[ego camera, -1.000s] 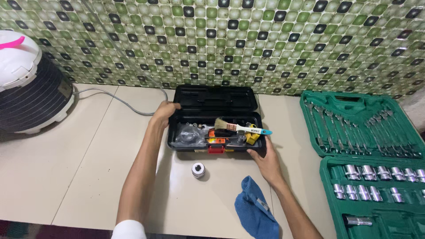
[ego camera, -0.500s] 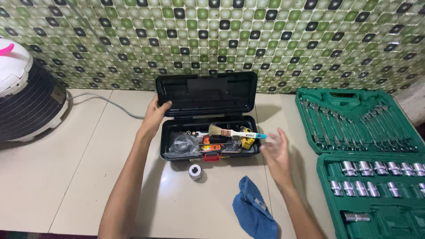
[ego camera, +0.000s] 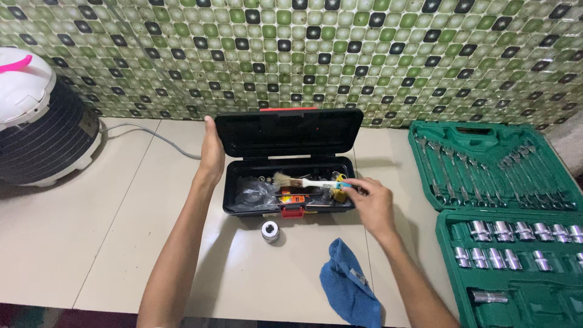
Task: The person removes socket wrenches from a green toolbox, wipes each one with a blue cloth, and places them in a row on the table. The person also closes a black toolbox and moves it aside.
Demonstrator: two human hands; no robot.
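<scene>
A black toolbox point(ego camera: 245, 211) stands open on the counter, its lid point(ego camera: 288, 131) raised upright. My left hand point(ego camera: 212, 152) grips the lid's left edge. A paintbrush point(ego camera: 306, 181) with a white and blue handle lies across the box's top. My right hand point(ego camera: 368, 200) reaches to the brush's handle end, fingers at it; whether they have closed on it is unclear. Inside the box lie small tools, a plastic bag and a yellow item. A small roll of white tape point(ego camera: 270, 230) sits in front of the box.
A blue cloth point(ego camera: 349, 287) lies near the front edge. A green case with wrenches point(ego camera: 486, 164) and sockets point(ego camera: 516, 255) stands open at the right. A round black and white appliance point(ego camera: 36, 121) with a grey cable point(ego camera: 152, 133) stands at the left. A tiled wall runs behind.
The lid has been raised from half open to upright by my left hand. My right hand left the box's front right corner and moved up to the brush handle.
</scene>
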